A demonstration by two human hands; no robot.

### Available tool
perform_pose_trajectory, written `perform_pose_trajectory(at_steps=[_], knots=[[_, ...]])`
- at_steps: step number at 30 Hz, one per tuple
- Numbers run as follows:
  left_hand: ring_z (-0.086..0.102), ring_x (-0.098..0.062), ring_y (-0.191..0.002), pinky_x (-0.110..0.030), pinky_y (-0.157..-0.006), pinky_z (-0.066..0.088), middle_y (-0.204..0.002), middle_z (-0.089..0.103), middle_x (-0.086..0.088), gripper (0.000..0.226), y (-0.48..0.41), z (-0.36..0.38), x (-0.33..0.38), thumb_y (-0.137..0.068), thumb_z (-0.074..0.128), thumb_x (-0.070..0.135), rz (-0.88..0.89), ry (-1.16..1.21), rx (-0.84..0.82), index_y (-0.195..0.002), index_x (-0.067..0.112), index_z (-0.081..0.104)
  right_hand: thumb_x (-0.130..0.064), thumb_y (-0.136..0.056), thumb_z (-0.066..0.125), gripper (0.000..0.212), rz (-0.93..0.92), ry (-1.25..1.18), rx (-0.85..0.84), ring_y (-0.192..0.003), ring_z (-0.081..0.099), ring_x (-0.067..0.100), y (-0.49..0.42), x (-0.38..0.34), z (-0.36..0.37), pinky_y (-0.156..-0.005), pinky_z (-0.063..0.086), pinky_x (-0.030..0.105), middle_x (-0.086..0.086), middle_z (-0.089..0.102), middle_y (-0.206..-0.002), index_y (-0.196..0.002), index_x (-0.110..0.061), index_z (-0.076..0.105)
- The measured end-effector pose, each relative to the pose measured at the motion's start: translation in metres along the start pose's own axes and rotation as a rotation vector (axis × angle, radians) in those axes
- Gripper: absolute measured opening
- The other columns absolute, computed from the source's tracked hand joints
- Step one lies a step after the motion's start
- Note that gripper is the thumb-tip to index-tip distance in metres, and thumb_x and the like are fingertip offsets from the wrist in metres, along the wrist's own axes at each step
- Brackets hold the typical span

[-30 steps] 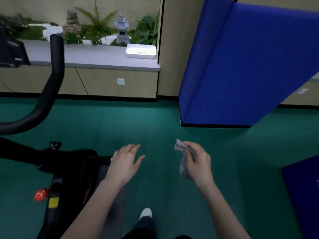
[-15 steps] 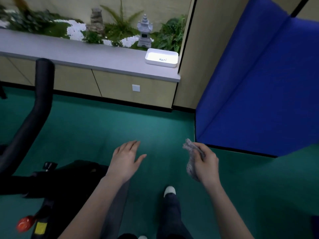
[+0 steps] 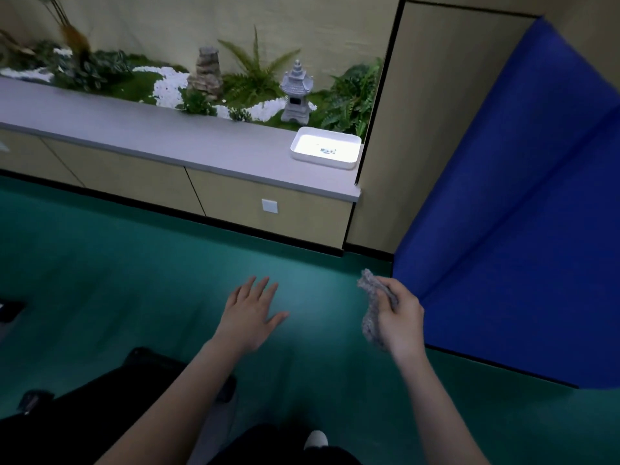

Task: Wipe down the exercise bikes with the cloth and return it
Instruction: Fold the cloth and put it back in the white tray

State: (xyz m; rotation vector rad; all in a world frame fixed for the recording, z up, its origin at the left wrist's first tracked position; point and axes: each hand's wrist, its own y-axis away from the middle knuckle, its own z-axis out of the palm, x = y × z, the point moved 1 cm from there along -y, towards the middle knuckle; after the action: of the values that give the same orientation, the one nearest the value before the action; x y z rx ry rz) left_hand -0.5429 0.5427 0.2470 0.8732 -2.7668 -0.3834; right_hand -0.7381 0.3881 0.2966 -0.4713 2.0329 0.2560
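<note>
In the head view, the right hand (image 3: 399, 317) grips the crumpled grey cloth (image 3: 370, 325) above the green floor (image 3: 134, 280), and its palm partly hides the cloth. The left hand (image 3: 250, 310) is released, fingers spread, holding nothing. Only a dark, blurred piece of the exercise bike (image 3: 100, 397) shows at the lower left, cut off by the frame, and the marks inside the white tray (image 3: 322, 163) on the table (image 3: 151, 132) are too small to read.

The dark exercise bike (image 3: 147, 364) is running off the lower left edge with only a blurred part of it showing, the right hand (image 3: 399, 317) is covering the middle of the cloth (image 3: 370, 322), and the speck (image 3: 328, 151) lying in the white tray (image 3: 322, 163) is looking too small to make out.
</note>
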Motion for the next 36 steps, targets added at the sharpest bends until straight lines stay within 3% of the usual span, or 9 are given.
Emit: perform_pose_trajectory(at_steps=[3, 7, 13, 15, 17, 23, 30, 36], knots=[[-0.013, -0.02, -0.148, -0.039, -0.118, -0.006, -0.162, -0.004, 0.003, 0.073, -0.035, -0.004, -0.004, -0.095, 0.022, 0.063, -0.031, 0.013, -0.019, -0.154, 0.024, 0.004, -0.001, -0.094, 0.051, 0.023, -0.004, 0.0, -0.019, -0.097, 0.062, 0.016, -0.037, -0.004, 0.013, -0.086, 0.048, 0.028, 0.004, 0.07, -0.104, -0.107, -0.007, 0.069], [-0.012, -0.018, -0.148, -0.038, -0.118, -0.003, -0.162, -0.006, 0.004, 0.075, -0.094, -0.015, -0.009, -0.095, 0.022, 0.064, -0.019, 0.046, -0.031, -0.154, 0.023, 0.001, -0.001, -0.094, 0.052, 0.022, -0.033, -0.01, -0.015, -0.092, 0.061, 0.014, -0.093, -0.018, 0.037, -0.078, 0.044, 0.023, 0.003, 0.069, -0.1, -0.106, -0.009, 0.068], [-0.008, -0.016, -0.148, -0.036, -0.119, 0.001, -0.162, -0.004, 0.004, 0.074, -0.201, -0.054, -0.032, -0.095, 0.023, 0.064, 0.016, 0.095, 0.034, -0.154, 0.022, 0.005, -0.002, -0.094, 0.051, 0.021, -0.052, -0.001, -0.014, -0.093, 0.06, 0.013, -0.189, -0.051, 0.084, -0.084, 0.046, 0.027, 0.001, 0.067, -0.101, -0.105, -0.007, 0.068], [-0.009, -0.016, -0.148, -0.036, -0.119, 0.0, -0.162, -0.003, 0.004, 0.074, -0.236, -0.069, -0.046, -0.095, 0.023, 0.063, 0.018, 0.099, 0.03, -0.154, 0.022, 0.005, -0.002, -0.094, 0.051, 0.021, -0.052, 0.018, -0.02, -0.092, 0.06, 0.01, -0.218, -0.062, 0.102, -0.081, 0.045, 0.02, 0.0, 0.068, -0.101, -0.104, -0.007, 0.068], [-0.008, -0.017, -0.148, -0.037, -0.119, -0.002, -0.162, 0.001, 0.005, 0.073, -0.267, -0.083, -0.059, -0.096, 0.022, 0.063, 0.014, 0.092, 0.041, -0.154, 0.022, 0.007, -0.002, -0.094, 0.052, 0.02, -0.065, 0.033, -0.001, -0.089, 0.058, 0.006, -0.245, -0.071, 0.117, -0.079, 0.043, 0.015, -0.003, 0.066, -0.099, -0.103, -0.007, 0.069], [0.003, -0.017, -0.148, -0.037, -0.119, 0.004, -0.16, 0.018, 0.003, 0.07, -0.337, -0.117, -0.086, -0.096, 0.027, 0.061, -0.011, 0.145, 0.072, -0.153, 0.021, 0.016, -0.003, -0.095, 0.051, 0.021, -0.009, 0.06, -0.035, -0.095, 0.061, 0.014, -0.312, -0.087, 0.15, -0.086, 0.048, 0.031, 0.003, 0.068, -0.101, -0.105, -0.008, 0.069], [0.01, -0.013, -0.147, -0.034, -0.117, 0.01, -0.158, 0.023, 0.004, 0.067, -0.406, -0.132, -0.109, -0.096, 0.03, 0.059, -0.048, 0.211, 0.093, -0.151, 0.022, 0.022, 0.001, -0.092, 0.05, 0.023, -0.013, 0.067, -0.093, -0.089, 0.062, 0.014, -0.397, -0.093, 0.192, -0.077, 0.046, 0.023, 0.001, 0.069, -0.094, -0.099, -0.009, 0.069], [0.014, -0.012, -0.146, -0.032, -0.116, 0.013, -0.158, 0.022, 0.005, 0.065, -0.475, -0.16, -0.116, -0.097, 0.03, 0.059, -0.112, 0.195, 0.118, -0.151, 0.023, 0.023, 0.002, -0.091, 0.049, 0.023, 0.011, 0.002, -0.14, -0.091, 0.061, 0.017, -0.488, -0.09, 0.229, -0.078, 0.043, 0.023, 0.003, 0.068, -0.094, -0.1, -0.007, 0.069]])
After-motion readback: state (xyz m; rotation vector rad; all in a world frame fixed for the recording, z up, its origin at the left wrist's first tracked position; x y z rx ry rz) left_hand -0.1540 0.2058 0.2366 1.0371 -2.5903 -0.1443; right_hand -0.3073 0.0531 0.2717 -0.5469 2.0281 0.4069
